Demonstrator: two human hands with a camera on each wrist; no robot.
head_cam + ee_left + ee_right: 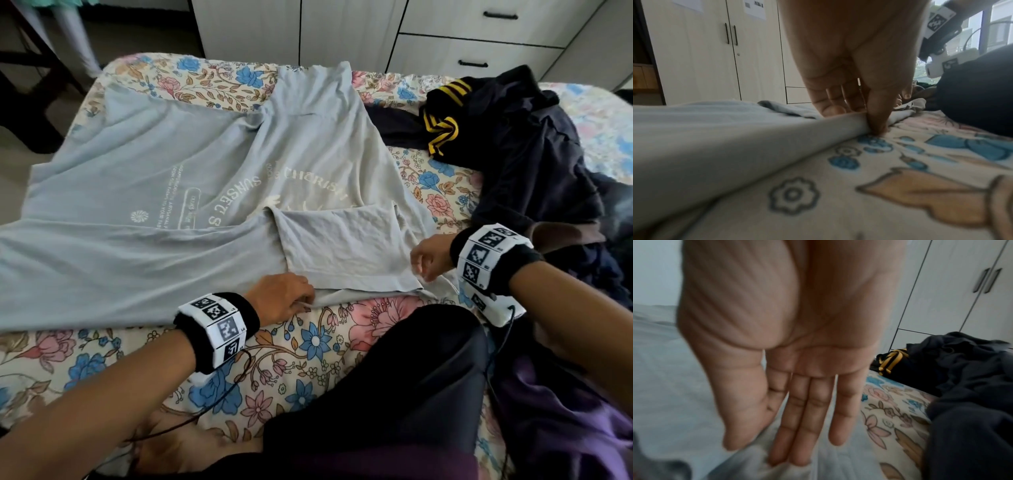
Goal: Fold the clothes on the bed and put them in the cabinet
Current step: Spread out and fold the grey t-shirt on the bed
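A pale blue T-shirt [178, 164] lies spread across the bed [308, 346], print side up, with one sleeve folded in over its near right part. The left hand [281, 301] pinches the shirt's near hem between thumb and fingers. The right hand [432, 253] is at the shirt's near right corner with its fingers straight and relaxed, their tips touching the cloth.

The bed wears a floral sheet in blue, pink and tan. To the right of the shirt lies a heap of dark clothes [520, 147], one with yellow stripes. Beyond the shirt stands a white cabinet [479, 34] with closed doors and drawers.

The left wrist view shows the thumb [877, 113] pressing the hem against the fingers, hidden from the head view. The right wrist view shows the open palm [797, 337], which the head view does not.
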